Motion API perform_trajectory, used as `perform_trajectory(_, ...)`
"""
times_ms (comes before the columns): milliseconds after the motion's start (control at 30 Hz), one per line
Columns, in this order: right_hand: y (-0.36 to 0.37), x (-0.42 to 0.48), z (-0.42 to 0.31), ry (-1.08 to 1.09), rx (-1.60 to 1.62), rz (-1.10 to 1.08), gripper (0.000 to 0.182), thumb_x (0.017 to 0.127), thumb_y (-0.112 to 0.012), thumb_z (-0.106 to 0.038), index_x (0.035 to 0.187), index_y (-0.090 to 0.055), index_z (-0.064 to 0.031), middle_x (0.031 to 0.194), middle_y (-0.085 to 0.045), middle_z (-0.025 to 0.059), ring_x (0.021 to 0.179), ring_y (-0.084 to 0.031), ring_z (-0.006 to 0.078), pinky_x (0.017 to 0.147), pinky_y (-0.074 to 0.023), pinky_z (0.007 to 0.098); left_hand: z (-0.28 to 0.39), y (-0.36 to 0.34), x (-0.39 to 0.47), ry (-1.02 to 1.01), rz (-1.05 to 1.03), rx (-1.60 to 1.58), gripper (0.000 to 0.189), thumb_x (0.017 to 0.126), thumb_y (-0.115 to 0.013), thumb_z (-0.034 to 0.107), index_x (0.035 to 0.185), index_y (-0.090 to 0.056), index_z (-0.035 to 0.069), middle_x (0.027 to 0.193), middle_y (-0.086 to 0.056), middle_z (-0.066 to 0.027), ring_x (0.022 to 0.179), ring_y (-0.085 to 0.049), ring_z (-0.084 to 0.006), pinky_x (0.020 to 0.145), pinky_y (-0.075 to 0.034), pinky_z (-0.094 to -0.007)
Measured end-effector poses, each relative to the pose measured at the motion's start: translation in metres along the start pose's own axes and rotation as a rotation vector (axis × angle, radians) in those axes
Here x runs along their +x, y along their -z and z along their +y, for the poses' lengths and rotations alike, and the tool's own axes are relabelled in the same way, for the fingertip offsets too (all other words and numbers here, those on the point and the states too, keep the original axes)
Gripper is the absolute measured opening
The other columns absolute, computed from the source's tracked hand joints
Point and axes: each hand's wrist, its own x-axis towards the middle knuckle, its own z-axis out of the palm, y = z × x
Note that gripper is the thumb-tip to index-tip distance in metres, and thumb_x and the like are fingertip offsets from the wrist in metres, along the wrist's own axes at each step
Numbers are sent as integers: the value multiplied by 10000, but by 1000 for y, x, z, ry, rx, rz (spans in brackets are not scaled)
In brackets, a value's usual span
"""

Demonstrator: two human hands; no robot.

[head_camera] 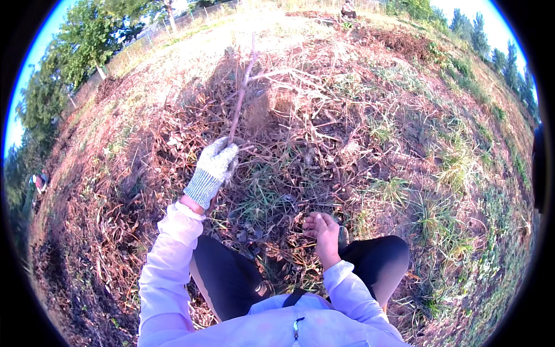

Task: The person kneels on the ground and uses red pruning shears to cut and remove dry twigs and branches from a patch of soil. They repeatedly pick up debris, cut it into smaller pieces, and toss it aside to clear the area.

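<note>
My left hand (217, 161), in a grey-and-white knitted glove, grips the lower end of a thin, bare branch (239, 106). The branch points up and away from me, over dry plant litter. My right hand (321, 232) is bare and hangs in front of my right knee (381, 256), with its fingers curled. Whether something small lies between those fingertips cannot be made out. Between my hands is a patch of green grass (260, 195) mixed with dry stems and dark leaves.
Past the glove lies a heap of dry stalks (318, 130) and twigs. Grass tufts (390, 189) grow on the right. One person (348, 10) is far ahead, another person (40, 182) far left. Trees (86, 41) and a wire fence (149, 37) line the field.
</note>
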Motion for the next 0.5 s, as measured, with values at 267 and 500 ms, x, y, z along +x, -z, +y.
perform_trajectory(267,-30,97,-145,184,499,-141,941,848,-520,-559,1357,-123,126,1332,-330,316,1202,-417,382,1005,-351,462,-41,-64,-19,68,-390,-35,229,924,-515,189,1112,-570,70,632,-448,67,500,-395,-19,432,-312,-174)
perform_trajectory(500,-44,138,-137,285,515,206,164,920,-394,-98,812,-480,-9,600,-458,49,482,-465,156,418,-399,288,-142,-130,-34,-29,-384,597,499,884,-583,275,1325,-425,105,1047,-612,-149,1017,-586,-233,871,-467,-330)
